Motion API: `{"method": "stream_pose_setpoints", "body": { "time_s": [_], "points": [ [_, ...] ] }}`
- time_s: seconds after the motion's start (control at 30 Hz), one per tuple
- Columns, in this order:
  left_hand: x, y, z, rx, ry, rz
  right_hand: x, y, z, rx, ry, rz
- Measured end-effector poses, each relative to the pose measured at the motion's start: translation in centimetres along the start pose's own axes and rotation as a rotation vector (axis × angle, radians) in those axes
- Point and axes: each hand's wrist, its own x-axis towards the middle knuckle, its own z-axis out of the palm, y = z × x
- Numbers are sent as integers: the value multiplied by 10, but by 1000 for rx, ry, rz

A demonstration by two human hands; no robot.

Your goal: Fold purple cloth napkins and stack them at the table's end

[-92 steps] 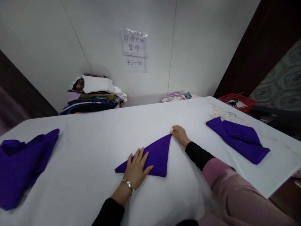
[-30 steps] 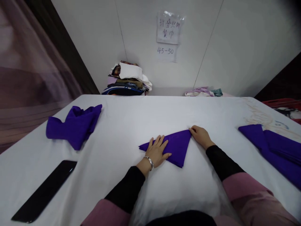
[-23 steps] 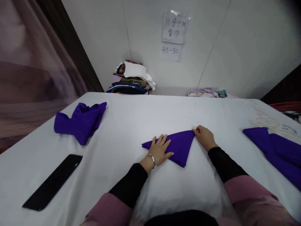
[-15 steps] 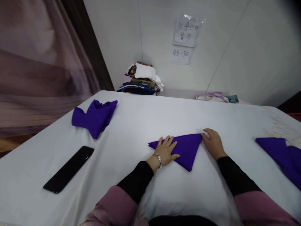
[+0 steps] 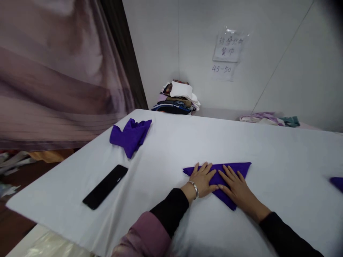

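Observation:
A purple cloth lies folded into a triangle on the white-covered table, its long edge away from me and one corner toward me. My left hand rests flat on its left part, fingers spread, a silver bracelet at the wrist. On the middle of the cloth lies my right hand, fingers apart, its thumb close to the left thumb. Both hands press on the cloth from above and grip nothing.
A crumpled purple cloth lies at the table's far left, with a black phone nearer me. Another purple piece shows at the right edge. Folded clothes are stacked behind the table, below paper signs on the wall.
My right hand has moved left from the cloth's right corner onto its middle and now lies flat. My left hand stays on the cloth. The view has turned left.

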Motion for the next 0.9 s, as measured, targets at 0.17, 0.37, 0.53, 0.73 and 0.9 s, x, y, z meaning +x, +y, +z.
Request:
{"method": "stream_pose_setpoints", "body": {
  "time_s": [0.17, 0.37, 0.53, 0.73, 0.9],
  "points": [
    [-6, -12, -3, 31, 47, -84, 0, 5, 7, -33, 12, -10],
    [-19, -34, -19, 31, 129, -258, -1, 12, 23, -25, 88, -32],
    [-28, -43, -33, 41, 236, -425, 0, 14, 28, -8, 85, -40],
    [-32, -50, -39, 4, 213, -528, 1, 4, 12, -29, -2, -2],
    [-36, -67, -48, -54, 189, -585, 1, -3, -3, -38, -33, 15]
  ]
}}
